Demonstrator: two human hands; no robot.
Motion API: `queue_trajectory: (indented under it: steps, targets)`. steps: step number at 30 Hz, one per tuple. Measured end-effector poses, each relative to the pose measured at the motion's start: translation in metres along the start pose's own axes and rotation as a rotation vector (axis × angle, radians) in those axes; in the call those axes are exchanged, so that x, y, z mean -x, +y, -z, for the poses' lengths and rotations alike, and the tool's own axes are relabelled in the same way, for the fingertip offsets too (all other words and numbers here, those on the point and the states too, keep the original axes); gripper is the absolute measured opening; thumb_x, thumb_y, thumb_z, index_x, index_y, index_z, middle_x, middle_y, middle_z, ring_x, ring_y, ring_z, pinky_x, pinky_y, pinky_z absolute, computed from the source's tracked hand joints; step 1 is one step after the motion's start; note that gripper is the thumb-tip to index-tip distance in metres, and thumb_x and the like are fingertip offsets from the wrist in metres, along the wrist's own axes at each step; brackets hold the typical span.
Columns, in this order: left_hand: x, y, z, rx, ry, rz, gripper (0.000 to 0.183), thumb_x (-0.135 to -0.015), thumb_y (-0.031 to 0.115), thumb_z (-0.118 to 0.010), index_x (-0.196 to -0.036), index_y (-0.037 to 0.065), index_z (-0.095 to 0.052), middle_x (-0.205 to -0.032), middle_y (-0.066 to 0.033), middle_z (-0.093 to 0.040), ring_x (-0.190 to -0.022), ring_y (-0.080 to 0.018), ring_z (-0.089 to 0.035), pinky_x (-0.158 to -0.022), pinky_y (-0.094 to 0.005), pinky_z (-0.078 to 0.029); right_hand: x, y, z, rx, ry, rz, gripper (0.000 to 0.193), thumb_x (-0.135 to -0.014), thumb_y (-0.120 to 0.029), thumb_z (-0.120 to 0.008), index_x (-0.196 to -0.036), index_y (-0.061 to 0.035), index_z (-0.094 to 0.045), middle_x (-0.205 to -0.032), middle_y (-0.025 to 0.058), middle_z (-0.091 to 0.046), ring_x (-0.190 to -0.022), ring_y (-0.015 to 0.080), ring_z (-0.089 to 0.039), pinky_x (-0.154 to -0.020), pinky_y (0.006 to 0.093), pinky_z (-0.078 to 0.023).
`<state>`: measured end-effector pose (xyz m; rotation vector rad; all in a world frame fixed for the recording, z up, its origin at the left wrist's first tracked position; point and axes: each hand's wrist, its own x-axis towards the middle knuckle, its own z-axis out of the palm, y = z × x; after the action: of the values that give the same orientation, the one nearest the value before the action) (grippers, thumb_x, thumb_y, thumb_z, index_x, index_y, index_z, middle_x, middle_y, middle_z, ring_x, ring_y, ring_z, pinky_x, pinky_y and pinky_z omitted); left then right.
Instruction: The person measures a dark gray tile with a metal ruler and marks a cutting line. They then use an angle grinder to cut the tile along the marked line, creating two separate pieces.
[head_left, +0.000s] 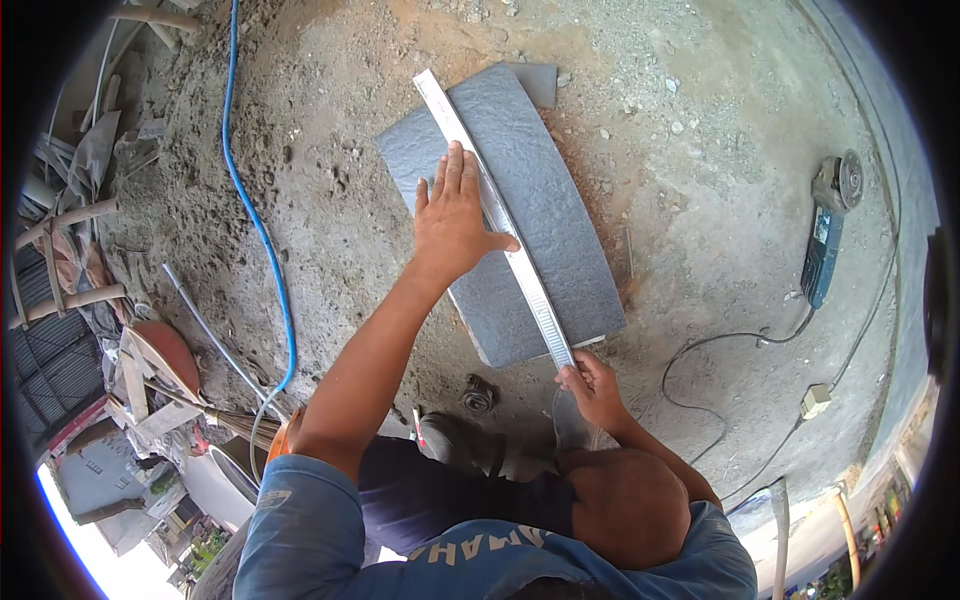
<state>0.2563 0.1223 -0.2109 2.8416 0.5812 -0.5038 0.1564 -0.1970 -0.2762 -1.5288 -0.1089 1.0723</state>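
Note:
A large grey slate-like tile [545, 180] with a textured face lies on the ground before me. Across its length, slanting from far left to near right, runs a silver metal straightedge [532, 285] that overhangs the tile at both ends. My left hand [455, 220] presses flat on the straightedge and tile, fingers stretched out and thumb reaching over the bar. At the near end, the fingers of my right hand [592, 388] are closed round the straightedge, just off the tile's edge.
Right of the tile, an angle grinder [825, 230] lies with its cord [690, 350] trailing toward me. A blue hose [255, 210] runs along the left. A smaller grey tile piece [538, 85] sits behind the slab. Wood and scrap [150, 370] are piled at far left.

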Motion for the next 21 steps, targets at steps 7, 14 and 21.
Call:
queue_trajectory:
  steps: [7, 14, 21]
  targets:
    - [0.000, 0.001, 0.006, -0.038, -0.045, 0.039, 0.139, -0.051, 0.058, -0.089, -0.156, 0.002, -0.017, -0.165, -0.0155, -0.013, -0.152, -0.0293, -0.016, -0.122, -0.0516, -0.018, -0.003, 0.000, 0.001, 0.026, -0.022, 0.006, 0.026, -0.097, -0.017, -0.064, -0.115, 0.0024, -0.060, -0.086, 0.0065, -0.069, -0.077, 0.0078, -0.063, -0.070, 0.0256, -0.051]
    - [-0.002, 0.006, 0.008, -0.060, -0.050, 0.029, 0.138, -0.052, 0.057, -0.089, -0.156, 0.002, -0.017, -0.165, -0.0146, -0.013, -0.152, -0.0290, -0.016, -0.121, -0.0524, -0.018, 0.000, -0.027, 0.030, 0.226, 0.057, 0.167, 0.032, -0.088, -0.017, -0.074, -0.112, 0.0017, -0.063, -0.091, 0.0111, -0.072, -0.072, 0.0152, -0.067, -0.068, 0.0276, -0.053]
    - [0.002, -0.012, 0.004, 0.013, 0.009, 0.062, 0.132, -0.051, 0.047, -0.092, -0.154, 0.001, -0.024, -0.165, -0.0136, -0.016, -0.152, -0.0275, -0.016, -0.120, -0.0547, -0.019, -0.021, -0.063, 0.141, 0.560, 0.824, 0.367, 0.034, -0.081, -0.021, -0.081, -0.103, -0.0001, -0.066, -0.086, 0.0129, -0.067, -0.075, 0.0251, -0.065, -0.066, 0.0329, -0.051]
